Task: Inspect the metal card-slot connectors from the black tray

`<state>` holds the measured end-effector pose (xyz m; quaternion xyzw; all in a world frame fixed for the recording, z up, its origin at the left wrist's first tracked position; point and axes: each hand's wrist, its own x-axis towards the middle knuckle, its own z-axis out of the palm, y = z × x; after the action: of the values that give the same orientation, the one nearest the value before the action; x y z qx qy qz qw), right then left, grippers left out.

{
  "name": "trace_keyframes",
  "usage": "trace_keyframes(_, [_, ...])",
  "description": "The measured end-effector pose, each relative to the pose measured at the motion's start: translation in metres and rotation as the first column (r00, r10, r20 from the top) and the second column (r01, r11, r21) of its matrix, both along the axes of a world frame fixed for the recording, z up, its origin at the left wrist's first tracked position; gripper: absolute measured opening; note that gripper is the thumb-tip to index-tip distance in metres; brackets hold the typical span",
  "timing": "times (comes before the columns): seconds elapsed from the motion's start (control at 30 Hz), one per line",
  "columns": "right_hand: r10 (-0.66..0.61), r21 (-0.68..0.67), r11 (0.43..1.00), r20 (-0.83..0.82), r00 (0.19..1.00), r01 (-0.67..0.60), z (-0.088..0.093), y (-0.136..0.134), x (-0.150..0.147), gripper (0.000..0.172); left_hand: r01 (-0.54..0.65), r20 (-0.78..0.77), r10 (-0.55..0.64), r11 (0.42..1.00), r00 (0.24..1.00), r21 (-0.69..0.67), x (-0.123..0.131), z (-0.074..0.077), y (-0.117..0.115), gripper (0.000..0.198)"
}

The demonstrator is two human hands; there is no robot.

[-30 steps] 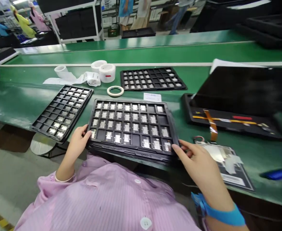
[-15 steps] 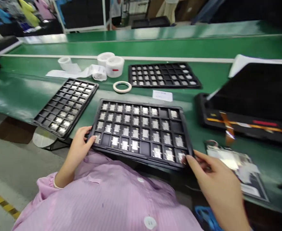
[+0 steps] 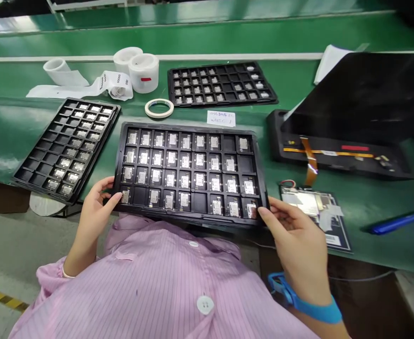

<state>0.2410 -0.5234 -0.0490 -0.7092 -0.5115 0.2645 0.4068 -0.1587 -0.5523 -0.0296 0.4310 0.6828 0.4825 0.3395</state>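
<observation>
A black compartment tray with several small silver parts in its cells lies in front of me at the near edge of the green bench. My left hand grips its near left corner, thumb on the rim. My right hand grips the near right corner, fingers curled round the edge. A blue band sits on my right wrist. The tray's near edge hangs over my pink striped shirt.
A second black tray lies angled at the left, a third further back. White label rolls, a tape ring, a paper note, a black panel with orange flex cable, a circuit board and a blue pen surround it.
The view has tilted downward and closer. The tray stays in both hands; my right hand has settled on the tray's near right corner. The other things on the bench lie as before.
</observation>
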Motion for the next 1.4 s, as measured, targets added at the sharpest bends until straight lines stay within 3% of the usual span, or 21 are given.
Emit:
trace_keyframes(0.17, [-0.025, -0.006, 1.000, -0.242, 0.970, 0.024, 0.010, -0.001, -0.008, 0.040, -0.019, 0.026, 0.018, 0.999, 1.000, 0.042, 0.004, 0.002, -0.001, 0.045])
trace_keyframes(0.4, [0.005, -0.042, 0.999, -0.211, 0.978, -0.015, 0.008, -0.001, -0.007, 0.042, 0.028, -0.063, -0.032, 0.997, 0.997, -0.071, -0.010, 0.003, 0.000, 0.051])
trace_keyframes(0.5, [0.057, -0.040, 0.997, -0.117, 0.992, -0.062, 0.010, -0.003, -0.003, 0.041, 0.041, -0.233, -0.091, 0.977, 0.968, -0.212, -0.019, 0.012, 0.001, 0.057])
trace_keyframes(0.57, [0.126, -0.028, 0.992, 0.009, 0.992, -0.126, 0.016, -0.005, 0.000, 0.037, -0.002, -0.487, -0.099, 0.979, 0.868, -0.203, -0.012, 0.024, 0.003, 0.059])
trace_keyframes(0.63, [0.192, 0.009, 0.981, 0.148, 0.970, -0.195, 0.027, -0.006, 0.002, 0.029, 0.024, -0.701, -0.068, 0.997, 0.710, -0.073, 0.011, 0.040, 0.008, 0.055])
trace_keyframes(0.67, [0.232, 0.034, 0.969, 0.205, 0.951, -0.244, 0.033, -0.006, 0.002, 0.023, 0.108, -0.737, -0.085, 0.994, 0.671, -0.017, 0.028, 0.048, 0.011, 0.049])
trace_keyframes(0.73, [0.354, 0.059, 0.921, 0.281, 0.892, -0.384, 0.044, -0.004, 0.002, 0.015, 0.376, -0.712, -0.270, 0.927, 0.648, -0.009, 0.070, 0.061, 0.019, 0.029])
trace_keyframes(0.83, [0.560, -0.027, 0.813, 0.313, 0.767, -0.582, 0.052, 0.003, -0.001, 0.013, 0.673, -0.645, -0.589, 0.724, 0.487, -0.152, 0.133, 0.066, 0.033, 0.015])
trace_keyframes(0.9, [0.617, -0.102, 0.775, 0.332, 0.713, -0.624, 0.053, 0.008, -0.003, 0.014, 0.699, -0.620, -0.684, 0.654, 0.384, -0.289, 0.161, 0.063, 0.041, 0.015])
trace_keyframes(0.97, [0.633, -0.143, 0.765, 0.353, 0.689, -0.628, 0.053, 0.012, -0.006, 0.013, 0.652, -0.610, -0.719, 0.643, 0.334, -0.402, 0.177, 0.058, 0.045, 0.019])
trace_keyframes(1.1, [0.637, -0.143, 0.761, 0.347, 0.689, -0.632, 0.056, 0.011, -0.010, 0.011, 0.586, -0.614, -0.716, 0.666, 0.331, -0.461, 0.180, 0.053, 0.046, 0.026])
trace_keyframes(1.3, [0.634, -0.087, 0.761, 0.314, 0.707, -0.643, 0.057, 0.000, -0.009, 0.015, 0.652, -0.543, -0.737, 0.647, 0.402, -0.396, 0.170, 0.049, 0.040, 0.018])
trace_keyframes(1.4, [0.638, -0.100, 0.760, 0.307, 0.707, -0.642, 0.054, -0.004, -0.008, 0.016, 0.681, -0.492, -0.757, 0.630, 0.430, -0.374, 0.166, 0.047, 0.038, 0.028])
